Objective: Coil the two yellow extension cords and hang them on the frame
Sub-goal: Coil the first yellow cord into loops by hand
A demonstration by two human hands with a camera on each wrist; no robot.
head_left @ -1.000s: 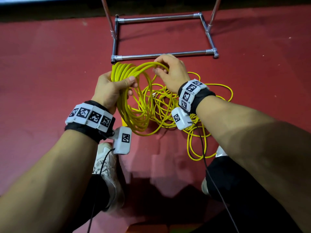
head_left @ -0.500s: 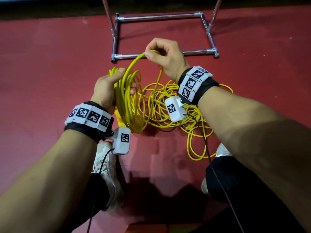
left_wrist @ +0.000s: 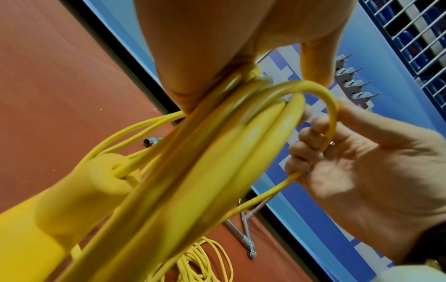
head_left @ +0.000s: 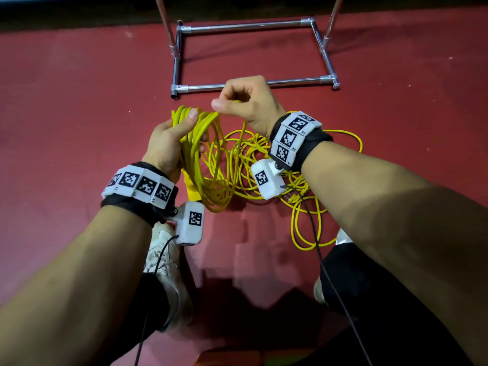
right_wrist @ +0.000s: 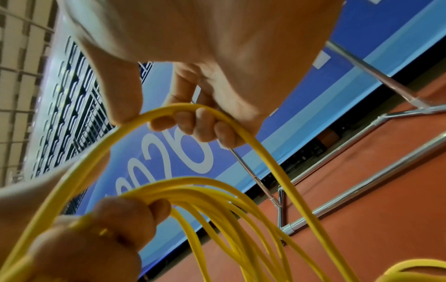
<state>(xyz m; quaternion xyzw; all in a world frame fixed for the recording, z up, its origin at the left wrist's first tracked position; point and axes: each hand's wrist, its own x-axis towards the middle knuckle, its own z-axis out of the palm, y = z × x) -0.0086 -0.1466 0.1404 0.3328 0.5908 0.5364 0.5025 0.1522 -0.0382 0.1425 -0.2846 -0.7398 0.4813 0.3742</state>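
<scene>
My left hand [head_left: 174, 138] grips a bundle of several coiled loops of yellow extension cord [head_left: 208, 165], which hang down from it above the red floor. The same coil [left_wrist: 217, 152] fills the left wrist view, with a yellow socket block [left_wrist: 79, 194] at its lower left. My right hand [head_left: 245, 101] pinches a single strand of the cord [right_wrist: 193, 110] just right of the bundle, curved over its fingers. The loose rest of the cord [head_left: 311, 196] lies tangled on the floor below my right wrist. The chrome tube frame [head_left: 253, 85] stands just beyond both hands.
The frame's base is a rectangle of tubes on the red floor [head_left: 79, 101], with two uprights [head_left: 165, 25] rising out of view. My white shoe [head_left: 166, 268] and dark trouser legs are close below the hands. A blue wall [right_wrist: 313, 91] runs behind the frame.
My right hand, raised with a strand half a second ago, has come back down to the left, next to the coil. The left hand keeps holding the bundle in place.
</scene>
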